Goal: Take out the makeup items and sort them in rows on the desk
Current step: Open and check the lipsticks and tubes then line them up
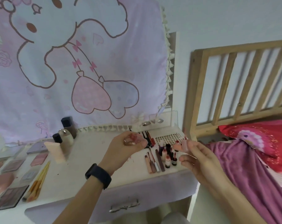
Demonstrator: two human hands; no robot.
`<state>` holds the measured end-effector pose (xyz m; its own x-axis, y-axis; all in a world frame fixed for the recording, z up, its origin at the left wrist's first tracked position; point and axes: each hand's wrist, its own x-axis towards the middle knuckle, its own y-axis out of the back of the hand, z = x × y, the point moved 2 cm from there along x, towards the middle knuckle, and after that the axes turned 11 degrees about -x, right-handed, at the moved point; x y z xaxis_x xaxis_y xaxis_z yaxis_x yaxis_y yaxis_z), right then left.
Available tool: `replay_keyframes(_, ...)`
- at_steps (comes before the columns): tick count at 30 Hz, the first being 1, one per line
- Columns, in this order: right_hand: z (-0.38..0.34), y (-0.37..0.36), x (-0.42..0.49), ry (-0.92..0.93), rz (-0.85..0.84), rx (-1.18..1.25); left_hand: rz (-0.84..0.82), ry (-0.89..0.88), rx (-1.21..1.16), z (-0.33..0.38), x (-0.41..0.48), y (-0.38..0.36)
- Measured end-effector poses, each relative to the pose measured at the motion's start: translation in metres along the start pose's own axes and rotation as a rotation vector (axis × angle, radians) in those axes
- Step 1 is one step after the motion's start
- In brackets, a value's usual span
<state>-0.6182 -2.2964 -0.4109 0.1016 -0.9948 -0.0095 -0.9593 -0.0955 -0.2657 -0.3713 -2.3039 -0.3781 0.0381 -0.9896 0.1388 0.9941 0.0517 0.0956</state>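
Blurred small pinkish item (134, 137) in the left hand (127, 146) unidentifiable; dark eyeshadow palette (7, 199) at eight o'clock cropped by the edge.

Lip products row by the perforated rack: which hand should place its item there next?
Right, probably. The right hand holds a small pinkish item just right of the lip products row. The left hand, also holding a small item, sits farther left over bare desk.

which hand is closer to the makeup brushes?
Left. The left hand is up and right of the makeup brushes; the right hand is farther right, by the desk's edge.
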Motion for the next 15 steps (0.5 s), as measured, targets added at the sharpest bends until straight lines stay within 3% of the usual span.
replay_keyframes(7,0.019,0.072,0.000,-0.039,0.098,-0.118,-0.171,-0.061,0.275,0.009,0.024,-0.070)
replay_keyframes(11,0.029,0.096,0.010,-0.041,0.190,-0.105,-0.197,-0.081,0.434,0.008,0.044,-0.103)
replay_keyframes(15,0.042,0.117,0.025,0.008,0.200,-0.260,-0.228,-0.085,0.583,0.001,0.065,-0.130)
